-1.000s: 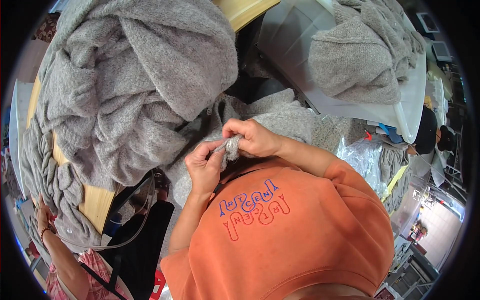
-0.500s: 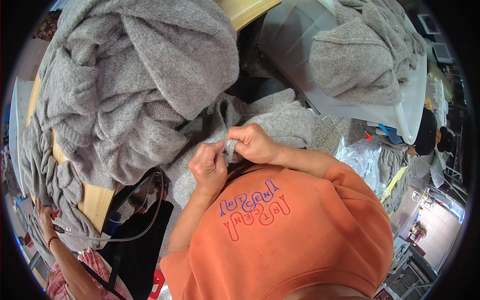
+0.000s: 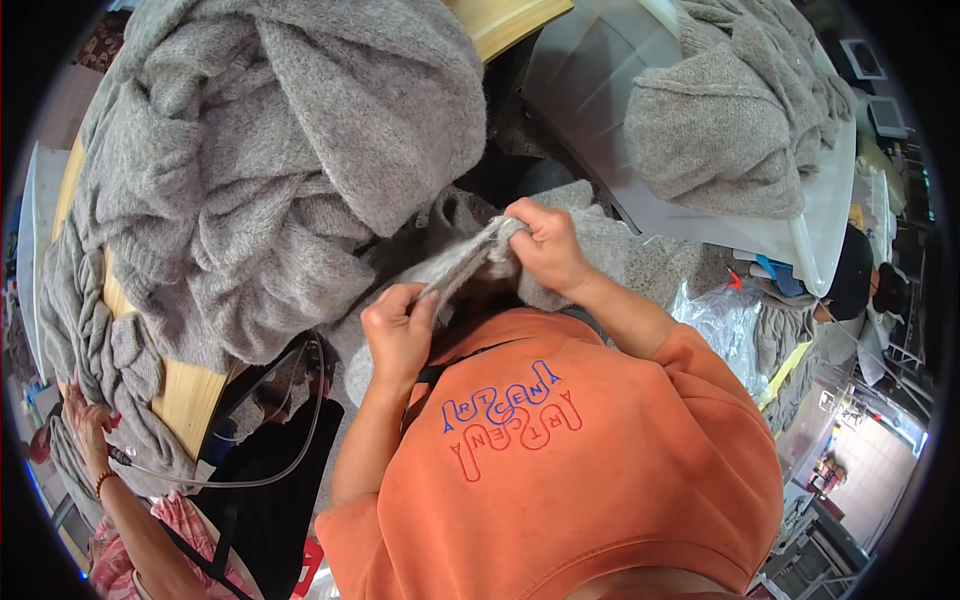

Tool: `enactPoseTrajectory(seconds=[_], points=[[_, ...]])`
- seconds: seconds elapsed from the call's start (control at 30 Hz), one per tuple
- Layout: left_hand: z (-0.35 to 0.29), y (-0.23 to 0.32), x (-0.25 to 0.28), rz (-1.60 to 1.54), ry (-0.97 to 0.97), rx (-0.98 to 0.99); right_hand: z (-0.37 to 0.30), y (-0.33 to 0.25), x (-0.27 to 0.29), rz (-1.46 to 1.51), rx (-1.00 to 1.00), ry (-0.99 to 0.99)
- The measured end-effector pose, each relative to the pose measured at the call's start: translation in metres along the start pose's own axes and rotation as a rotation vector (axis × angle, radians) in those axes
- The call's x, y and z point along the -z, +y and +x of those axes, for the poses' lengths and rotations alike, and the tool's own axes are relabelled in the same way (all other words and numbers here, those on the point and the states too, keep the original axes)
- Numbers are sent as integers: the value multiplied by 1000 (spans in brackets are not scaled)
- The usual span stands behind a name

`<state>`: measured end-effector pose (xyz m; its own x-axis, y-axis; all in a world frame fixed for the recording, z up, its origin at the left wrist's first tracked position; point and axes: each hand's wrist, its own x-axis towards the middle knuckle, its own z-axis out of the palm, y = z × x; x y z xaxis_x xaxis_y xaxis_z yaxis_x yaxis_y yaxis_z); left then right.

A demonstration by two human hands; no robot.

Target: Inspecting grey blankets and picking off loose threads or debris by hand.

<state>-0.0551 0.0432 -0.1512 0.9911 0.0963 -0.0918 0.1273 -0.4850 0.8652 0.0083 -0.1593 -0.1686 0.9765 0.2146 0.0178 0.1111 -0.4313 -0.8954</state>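
A grey knitted garment (image 3: pixel 463 262) is stretched between my two hands in front of my chest. My left hand (image 3: pixel 397 325) pinches one end of its edge, fingers closed. Higher and to the right, my right hand (image 3: pixel 545 245) is closed round a bunched part of the same edge. The rest of this knit hangs below and behind my hands, partly hidden by them. Just beyond my left hand rises a large heap of grey knitwear (image 3: pixel 270 180), its folds hanging over the table's near side.
The heap lies on a wooden table (image 3: pixel 190 405). At the upper right, more grey knitwear (image 3: pixel 715 130) rests on a pale plastic bin (image 3: pixel 590 90). Clear plastic wrap (image 3: pixel 718 325) lies at the right. A co-worker's arm (image 3: pixel 135 520) reaches over knitwear at the lower left, beside a thin hose (image 3: pixel 270 478).
My hands have moved apart, the right one up and to the right, the left one slightly left and down. The knit edge between them is now drawn out long.
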Motion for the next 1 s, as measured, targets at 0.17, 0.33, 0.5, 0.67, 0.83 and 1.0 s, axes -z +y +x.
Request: enactPoseTrajectory(seconds=[0.17, 0.33, 0.5, 0.67, 0.83, 1.0], points=[[0, -1, -7, -152, -50, 99, 0, -9, 5, -306, 258, -418], [-1, 9, -10, -133, -106, 84, -4, -13, -35, 77, 376, -394], [-2, 7, -8, -210, -221, 187, -9, -22, -40, 185, 418, -252], [4, 25, 6, -635, -125, 354, 1, -13, -22, 4, 493, -217], [17, 12, 11, -709, -65, 179, -30, 37, 0, -213, 161, -327], [18, 7, 19, -850, -112, 390, -30, 35, 13, 8, -70, -276]])
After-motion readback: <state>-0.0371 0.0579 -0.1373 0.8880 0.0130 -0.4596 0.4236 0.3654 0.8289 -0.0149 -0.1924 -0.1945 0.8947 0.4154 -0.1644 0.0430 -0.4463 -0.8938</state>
